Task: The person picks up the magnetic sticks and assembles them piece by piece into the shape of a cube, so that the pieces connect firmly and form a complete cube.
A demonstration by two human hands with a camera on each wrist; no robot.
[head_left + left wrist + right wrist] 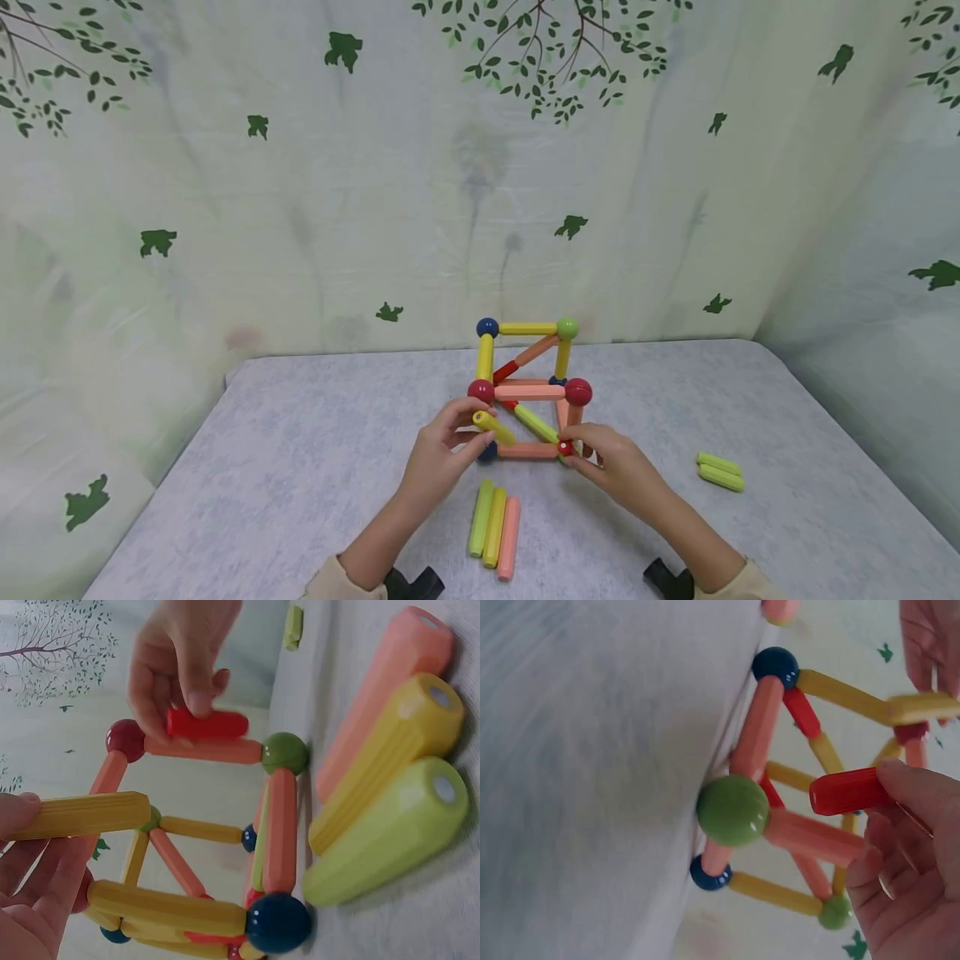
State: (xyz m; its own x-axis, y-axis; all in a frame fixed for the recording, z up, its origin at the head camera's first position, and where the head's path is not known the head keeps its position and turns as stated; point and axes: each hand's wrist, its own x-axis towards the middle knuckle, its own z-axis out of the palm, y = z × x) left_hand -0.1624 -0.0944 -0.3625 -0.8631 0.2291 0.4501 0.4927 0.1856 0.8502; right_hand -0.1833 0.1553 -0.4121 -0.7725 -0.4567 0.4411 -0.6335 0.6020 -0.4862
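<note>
A boxy frame of magnetic sticks and balls (pixel 531 392) stands on the table in front of both hands. My left hand (pixel 448 446) pinches a yellow stick (pixel 90 815) by one end, just in front of the frame's left side. Between thumb and fingers, my right hand (pixel 615 468) holds a short red stick (pixel 846 792) near the frame's front right corner. In the right wrist view, that corner's green ball (pixel 733 810) sits low beside the red stick. A blue ball (pixel 278 922) marks the lower front left corner.
Three loose sticks, green (pixel 482 518), yellow (pixel 495 527) and pink (pixel 508 539), lie side by side in front of the frame. Two short green sticks (pixel 720 472) lie off to the right. Behind the table (pixel 300 450) hangs a leaf-patterned curtain (pixel 420 192).
</note>
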